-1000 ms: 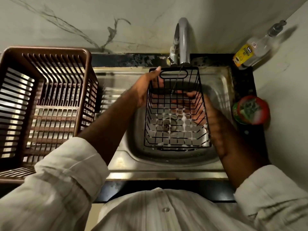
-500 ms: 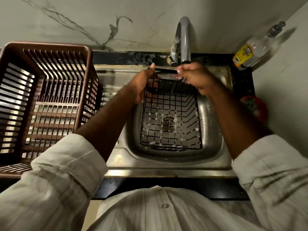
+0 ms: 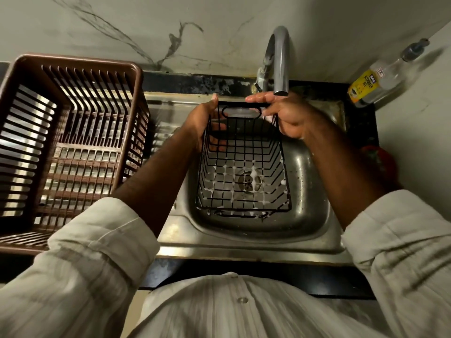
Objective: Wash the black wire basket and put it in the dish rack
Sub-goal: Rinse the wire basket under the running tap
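The black wire basket (image 3: 244, 176) is held over the steel sink (image 3: 307, 191), open side up, with white suds on its bottom wires. My left hand (image 3: 203, 123) grips its far left corner, thumb on the rim and fingers inside. My right hand (image 3: 284, 113) holds the far right corner next to the handle loop, with wet fingers stretched along the top rim under the tap spout (image 3: 280, 59). The brown plastic dish rack (image 3: 66, 142) stands to the left of the sink and holds nothing.
A dish soap bottle (image 3: 380, 79) lies against the wall at the back right. A red and green object (image 3: 380, 162) sits on the black counter right of the sink, partly hidden by my right arm. No water stream is visible from the tap.
My right hand left the basket's inside and right wall and rose to the far rim by the handle. The basket tilted slightly towards me; my left hand kept its grip.
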Demonstrator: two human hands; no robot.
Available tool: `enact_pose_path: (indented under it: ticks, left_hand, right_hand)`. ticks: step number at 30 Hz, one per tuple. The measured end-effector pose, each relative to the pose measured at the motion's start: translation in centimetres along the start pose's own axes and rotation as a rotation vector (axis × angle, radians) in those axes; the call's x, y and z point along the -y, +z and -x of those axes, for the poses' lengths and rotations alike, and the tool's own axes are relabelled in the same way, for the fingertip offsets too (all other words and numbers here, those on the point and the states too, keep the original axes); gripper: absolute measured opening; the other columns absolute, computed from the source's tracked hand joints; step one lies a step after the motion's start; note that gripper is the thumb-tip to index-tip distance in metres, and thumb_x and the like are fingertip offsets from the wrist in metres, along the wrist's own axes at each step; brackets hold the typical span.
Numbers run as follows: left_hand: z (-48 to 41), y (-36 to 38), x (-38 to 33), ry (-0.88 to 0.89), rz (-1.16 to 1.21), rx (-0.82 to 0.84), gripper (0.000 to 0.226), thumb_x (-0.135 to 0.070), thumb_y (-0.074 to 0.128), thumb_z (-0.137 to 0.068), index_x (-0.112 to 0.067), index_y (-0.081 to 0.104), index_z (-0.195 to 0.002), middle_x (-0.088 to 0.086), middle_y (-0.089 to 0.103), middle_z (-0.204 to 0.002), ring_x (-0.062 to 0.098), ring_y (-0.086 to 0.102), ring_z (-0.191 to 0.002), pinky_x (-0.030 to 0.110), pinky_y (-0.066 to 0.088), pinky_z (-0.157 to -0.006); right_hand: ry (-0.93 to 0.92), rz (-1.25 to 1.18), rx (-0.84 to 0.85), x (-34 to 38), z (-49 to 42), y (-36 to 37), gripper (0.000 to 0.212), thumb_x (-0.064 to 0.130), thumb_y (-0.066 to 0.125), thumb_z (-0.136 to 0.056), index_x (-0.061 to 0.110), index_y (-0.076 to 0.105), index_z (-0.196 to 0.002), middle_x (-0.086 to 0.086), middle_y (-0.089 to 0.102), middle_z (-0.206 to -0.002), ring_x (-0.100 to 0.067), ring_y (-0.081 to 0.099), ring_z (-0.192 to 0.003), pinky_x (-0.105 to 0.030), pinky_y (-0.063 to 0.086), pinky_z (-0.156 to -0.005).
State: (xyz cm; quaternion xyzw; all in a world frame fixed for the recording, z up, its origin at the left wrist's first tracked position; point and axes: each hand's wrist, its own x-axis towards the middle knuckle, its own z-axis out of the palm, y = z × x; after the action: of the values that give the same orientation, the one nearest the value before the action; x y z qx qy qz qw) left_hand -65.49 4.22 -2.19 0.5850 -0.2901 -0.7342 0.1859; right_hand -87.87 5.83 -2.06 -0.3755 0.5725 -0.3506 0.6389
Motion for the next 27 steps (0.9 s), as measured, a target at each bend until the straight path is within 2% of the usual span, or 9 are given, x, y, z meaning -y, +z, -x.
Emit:
enact_pose_path:
  ticks: [4,7,9,10,12,14,17,22,27]
  left_hand:
    - [0.4,0.2,-0.4,-0.013,-0.025,-0.003,0.060,-0.066,0.043,-0.096,-0.015,0.066,-0.119,0.015,0.065,-0.121,0.039,0.062,-0.109,0.056,0.054,-0.089]
    - [0.5,0.3,-0.7,0.001,-0.048,0.027,0.062,-0.064,0.041,-0.098,-0.012,0.066,-0.119,0.016,0.067,-0.118,0.038,0.063,-0.111,0.054,0.057,-0.084]
    - [0.9,0.7,-0.8,-0.001,-0.090,0.070,0.063,-0.063,0.040,-0.099,-0.010,0.064,-0.123,0.016,0.068,-0.116,0.035,0.066,-0.108,0.051,0.060,-0.074]
    - [1.0,0.9,-0.8,-0.013,-0.110,0.096,0.064,-0.064,0.040,-0.098,-0.010,0.063,-0.125,0.017,0.068,-0.117,0.035,0.066,-0.107,0.050,0.060,-0.070]
    - [1.0,1.1,-0.7,-0.054,-0.136,0.142,0.068,-0.067,0.042,-0.095,-0.011,0.065,-0.124,0.019,0.067,-0.119,0.038,0.065,-0.108,0.052,0.059,-0.071]
    - [0.9,0.9,-0.5,-0.073,-0.140,0.161,0.069,-0.069,0.042,-0.094,-0.010,0.067,-0.121,0.021,0.065,-0.122,0.041,0.063,-0.111,0.056,0.058,-0.077]
    - [0.7,0.4,-0.3,-0.079,-0.140,0.170,0.066,-0.067,0.040,-0.096,-0.011,0.067,-0.118,0.021,0.064,-0.125,0.043,0.061,-0.115,0.057,0.057,-0.081]
    - [1.2,0.1,-0.6,-0.065,-0.167,0.166,0.067,-0.068,0.040,-0.096,-0.011,0.065,-0.123,0.020,0.063,-0.126,0.040,0.062,-0.112,0.052,0.059,-0.072]
    - [1.7,0.3,-0.9,-0.051,-0.211,0.187,0.067,-0.067,0.038,-0.097,-0.012,0.064,-0.126,0.016,0.064,-0.124,0.037,0.063,-0.110,0.050,0.059,-0.070]
  right_hand:
    - [0.080,0.321,-0.030,0.2,0.1,-0.1,0.066,-0.023,0.041,-0.086,0.018,0.063,-0.133,-0.003,0.059,-0.139,-0.018,0.059,-0.125,-0.018,0.046,-0.073]
    - [-0.021,0.139,-0.005,0.5,0.7,-0.6,0.074,-0.025,0.040,-0.079,0.012,0.053,-0.141,-0.009,0.062,-0.136,-0.018,0.063,-0.122,-0.023,0.050,-0.070]
    - [-0.110,-0.130,0.023,0.8,1.1,-0.5,0.066,-0.020,0.044,-0.080,0.000,0.047,-0.143,-0.019,0.059,-0.137,-0.026,0.061,-0.124,-0.023,0.056,-0.074]
    - [-0.131,-0.233,0.069,1.1,1.3,-0.3,0.061,-0.009,0.058,-0.082,0.000,0.047,-0.141,-0.023,0.057,-0.137,-0.032,0.060,-0.125,-0.026,0.058,-0.079]
    - [-0.097,-0.242,0.189,1.4,1.0,-0.4,0.077,0.027,0.083,-0.072,0.006,0.050,-0.139,-0.025,0.055,-0.140,-0.039,0.056,-0.129,-0.041,0.055,-0.096]
    - [-0.075,-0.201,0.219,1.4,0.8,-0.5,0.063,0.038,0.066,-0.086,0.005,0.053,-0.139,-0.024,0.059,-0.137,-0.039,0.058,-0.128,-0.048,0.050,-0.103]
    - [-0.022,-0.291,0.056,1.7,0.4,0.1,0.041,0.019,0.036,-0.101,-0.004,0.063,-0.121,-0.024,0.070,-0.117,-0.041,0.066,-0.115,-0.046,0.053,-0.099]
    - [0.008,-0.394,0.019,2.0,-0.9,0.6,0.022,0.017,0.052,-0.098,0.001,0.067,-0.091,-0.015,0.071,-0.089,-0.030,0.072,-0.090,-0.041,0.059,-0.083]
    - [0.048,0.072,-0.040,2.5,-2.4,1.4,0.034,0.035,0.059,-0.100,0.016,0.061,-0.071,0.003,0.066,-0.062,-0.009,0.063,-0.056,-0.020,0.052,-0.058]
